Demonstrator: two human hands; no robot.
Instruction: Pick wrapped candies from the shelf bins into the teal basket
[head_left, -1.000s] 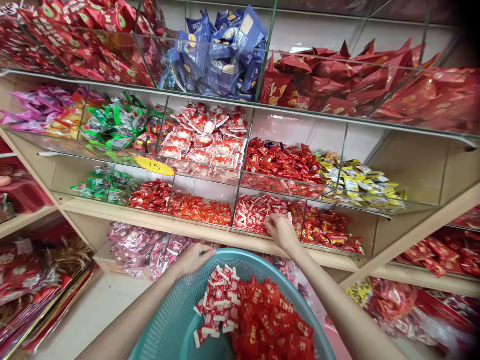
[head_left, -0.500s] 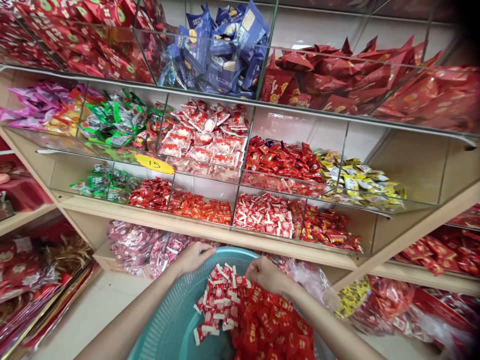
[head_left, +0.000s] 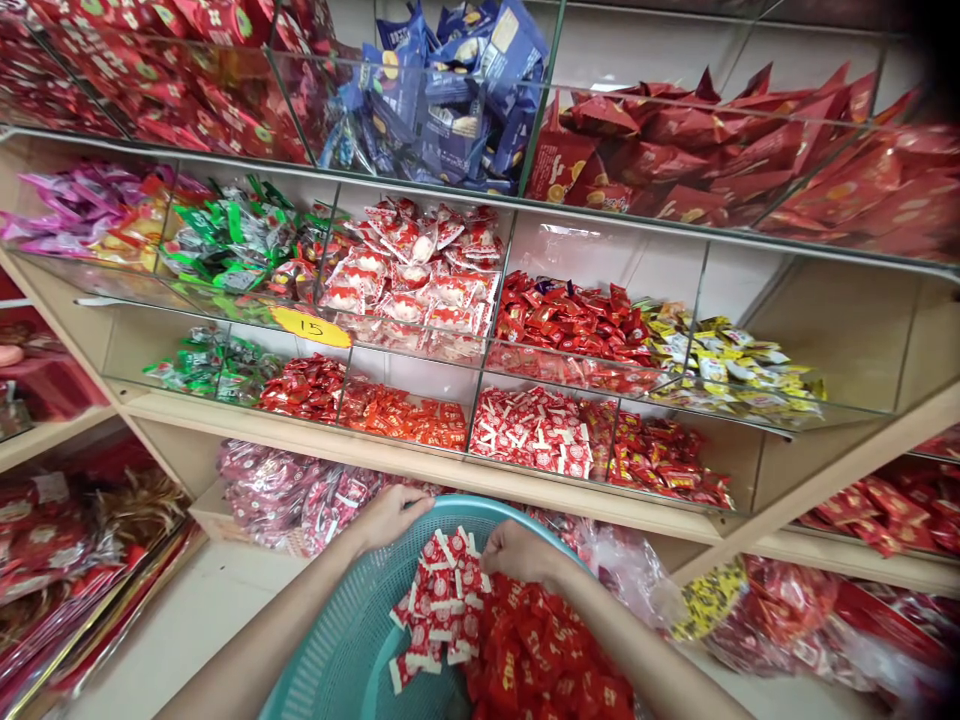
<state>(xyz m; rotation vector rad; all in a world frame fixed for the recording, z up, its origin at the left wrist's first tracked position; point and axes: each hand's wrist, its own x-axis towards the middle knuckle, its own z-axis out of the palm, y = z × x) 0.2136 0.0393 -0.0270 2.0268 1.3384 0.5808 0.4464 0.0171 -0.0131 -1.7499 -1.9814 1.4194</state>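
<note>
A teal plastic basket with a perforated wall is at the bottom centre, below the shelves. My left hand is closed on its rim at the far left side. Inside the basket, small red-and-white wrapped candies lie in a heap beside a larger pile of bright red wrapped candies. My right hand is over the basket with its fingers curled, at the edge of the red-and-white heap. Its fingertips point away from view, so what they hold, if anything, is hidden.
Clear-fronted shelf bins hold red-and-white candies, orange-red candies, yellow packets and blue packets. A yellow price tag reads 15. Bagged goods sit under the wooden ledge.
My right hand has shifted slightly left and down, closer to the red-and-white candies. My left hand stays on the basket rim. The view has moved a little.
</note>
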